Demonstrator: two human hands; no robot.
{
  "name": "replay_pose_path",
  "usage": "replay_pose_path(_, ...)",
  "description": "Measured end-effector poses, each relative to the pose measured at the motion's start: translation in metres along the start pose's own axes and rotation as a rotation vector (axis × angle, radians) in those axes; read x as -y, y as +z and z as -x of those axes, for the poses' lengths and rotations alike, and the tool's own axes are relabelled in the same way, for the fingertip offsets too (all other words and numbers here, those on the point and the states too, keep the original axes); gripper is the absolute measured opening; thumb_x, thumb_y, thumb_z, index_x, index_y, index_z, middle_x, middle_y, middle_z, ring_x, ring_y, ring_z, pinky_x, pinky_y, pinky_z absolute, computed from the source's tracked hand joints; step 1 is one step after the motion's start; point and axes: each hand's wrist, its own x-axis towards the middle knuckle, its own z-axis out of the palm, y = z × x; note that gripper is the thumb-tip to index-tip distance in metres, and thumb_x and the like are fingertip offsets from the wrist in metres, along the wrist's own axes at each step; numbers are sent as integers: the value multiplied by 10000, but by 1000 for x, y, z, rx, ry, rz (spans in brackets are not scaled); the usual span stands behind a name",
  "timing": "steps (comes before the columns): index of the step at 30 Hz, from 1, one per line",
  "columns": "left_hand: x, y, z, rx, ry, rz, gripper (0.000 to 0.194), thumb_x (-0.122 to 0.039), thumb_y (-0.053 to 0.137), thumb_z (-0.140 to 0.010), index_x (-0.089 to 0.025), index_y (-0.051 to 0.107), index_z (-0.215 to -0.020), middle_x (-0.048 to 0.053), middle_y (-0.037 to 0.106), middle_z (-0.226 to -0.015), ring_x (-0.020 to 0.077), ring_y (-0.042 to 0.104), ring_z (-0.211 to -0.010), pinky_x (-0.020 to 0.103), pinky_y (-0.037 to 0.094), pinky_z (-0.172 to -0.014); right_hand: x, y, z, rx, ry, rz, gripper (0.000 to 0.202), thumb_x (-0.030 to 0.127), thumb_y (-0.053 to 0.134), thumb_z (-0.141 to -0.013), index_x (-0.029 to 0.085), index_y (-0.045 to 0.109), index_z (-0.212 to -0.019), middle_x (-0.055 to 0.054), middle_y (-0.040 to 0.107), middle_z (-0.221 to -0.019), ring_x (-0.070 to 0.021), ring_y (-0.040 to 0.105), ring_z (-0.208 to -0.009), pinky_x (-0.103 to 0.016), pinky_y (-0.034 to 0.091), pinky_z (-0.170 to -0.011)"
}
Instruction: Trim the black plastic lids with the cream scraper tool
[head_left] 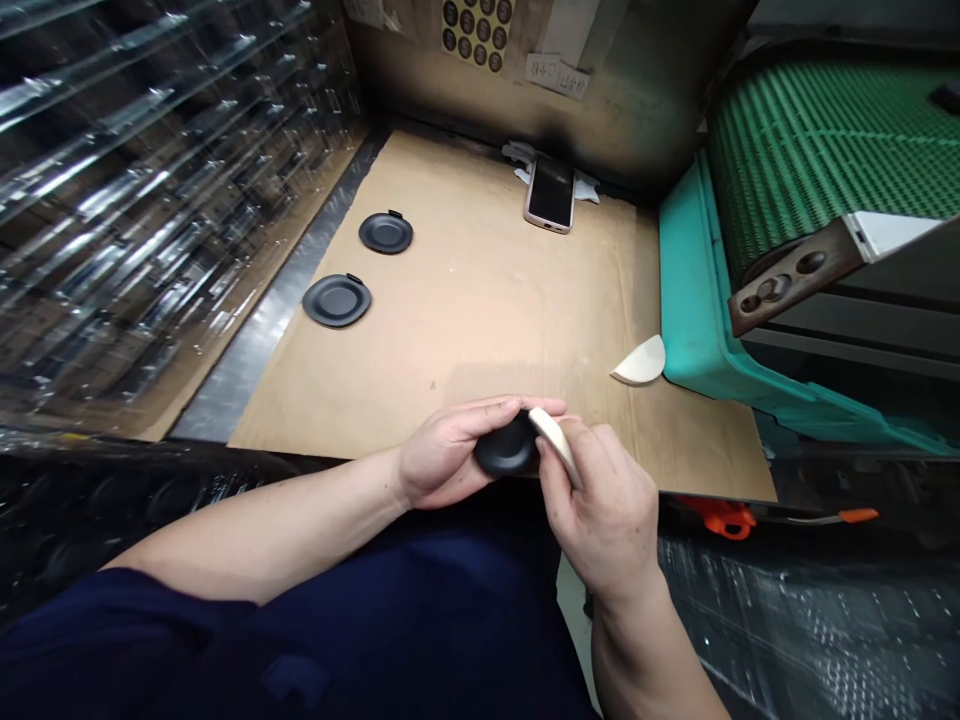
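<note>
Left hand [444,455], watched from my remote seat, is wrapped around one dark lid [504,447] at lower centre, apparently to steady it; the right hand [604,495] is clamped on one white pad [553,440] at that lid's edge, likely pinched for control. One cardboard sheet [480,300] spans the middle, probably shielding the bench [259,340]. One teal bin [691,290] stands at right. One phone [551,193] lies upper centre, perhaps out of the way. I count two black lids [337,301] upper left of centre, spaced apart, perhaps against rubbing, and one spare pad [642,362] right of centre, maybe for easy reach.
</note>
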Motion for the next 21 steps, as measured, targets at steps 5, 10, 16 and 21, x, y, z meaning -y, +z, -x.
replay_pose_path(5,-1,1,0,10,33,34,413,-318,458,-1025,-85,656,-1302,195,623,-1404,295,557,-1359,454,356,-1199,4,6,4,2,-2,-73,197,181,584,-982,135,658,-1159,-31,599,-798,-152,582,-680,-284,464,-639)
replay_pose_path(10,-2,2,-2,21,115,56,450,-344,403,-1043,-53,638,-1292,230,587,-1431,347,534,-1377,517,294,-1230,13,8,19,91,-21,-209,165,160,553,-985,155,637,-1127,-28,606,-793,-146,580,-660,-272,469,-609)
replay_pose_path(16,-1,0,0,18,85,42,458,-366,370,-1055,-89,613,-1326,212,523,-1505,353,436,-1455,544,307,-1217,9,17,19,-27,71,-138,140,203,581,-983,145,616,-1106,-47,618,-834,-166,625,-717,-282,508,-646)
replay_pose_path(21,-2,4,-1,-24,173,49,424,-344,411,-1040,-55,677,-1201,234,591,-1422,362,508,-1397,524,282,-1238,25,18,20,52,-19,-258,186,151,563,-976,137,621,-1152,-46,622,-814,-164,612,-694,-281,511,-633)
